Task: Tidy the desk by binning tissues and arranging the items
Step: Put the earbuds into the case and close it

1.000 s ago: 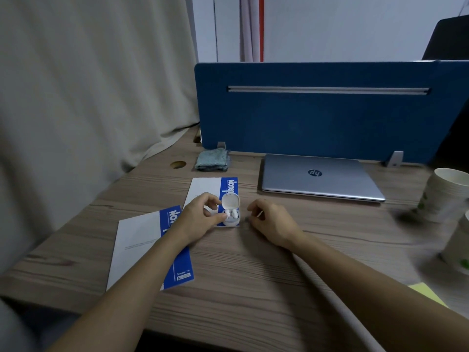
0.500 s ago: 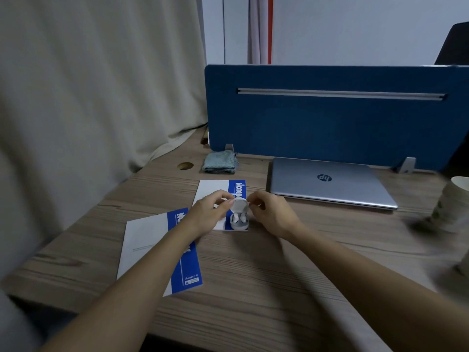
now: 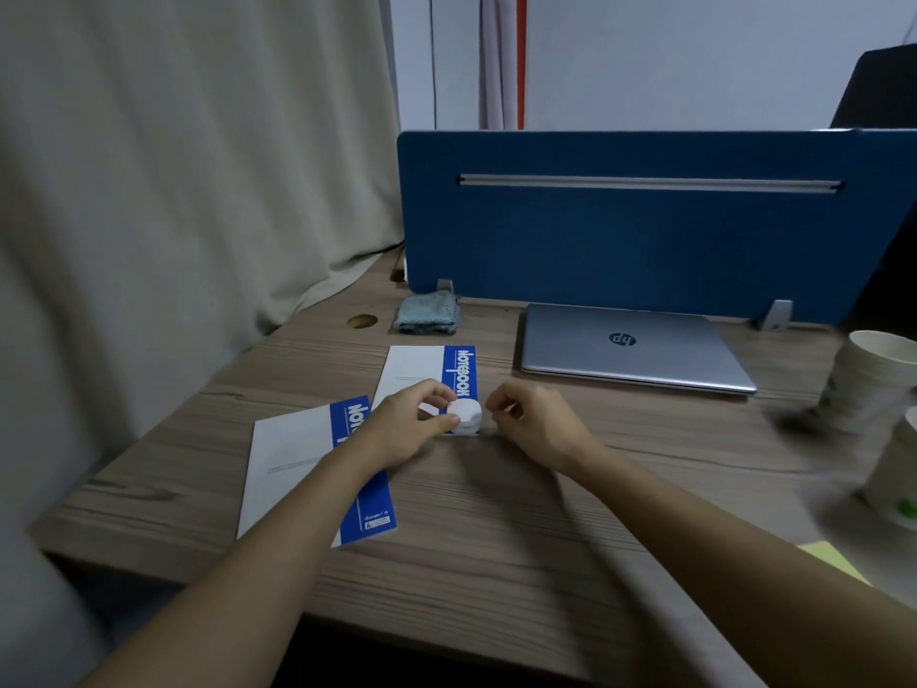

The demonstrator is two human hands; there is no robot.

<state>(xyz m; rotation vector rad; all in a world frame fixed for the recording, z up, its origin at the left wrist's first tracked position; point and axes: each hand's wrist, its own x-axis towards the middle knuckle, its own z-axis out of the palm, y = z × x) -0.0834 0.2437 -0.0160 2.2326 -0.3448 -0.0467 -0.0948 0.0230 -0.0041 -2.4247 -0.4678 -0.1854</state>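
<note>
A small white earbud case (image 3: 467, 415), lid closed, sits on the near corner of a white-and-blue notebook (image 3: 422, 369). My left hand (image 3: 404, 429) pinches the case from the left with thumb and fingers. My right hand (image 3: 533, 422) hovers just right of the case with its fingers curled, holding nothing that I can see. A second notebook (image 3: 293, 464) lies nearer me on the left, partly under my left forearm.
A closed silver laptop (image 3: 630, 347) lies behind, in front of a blue divider (image 3: 645, 225). A folded grey-green cloth (image 3: 427, 314) sits by the divider's left foot. Two paper cups (image 3: 868, 384) stand at the right edge. A yellow sticky note (image 3: 833, 558) lies near right.
The earbud case's lid, open a second ago, is now closed. My right hand came to the case and has drawn back a little to the right. The view shifted slightly.
</note>
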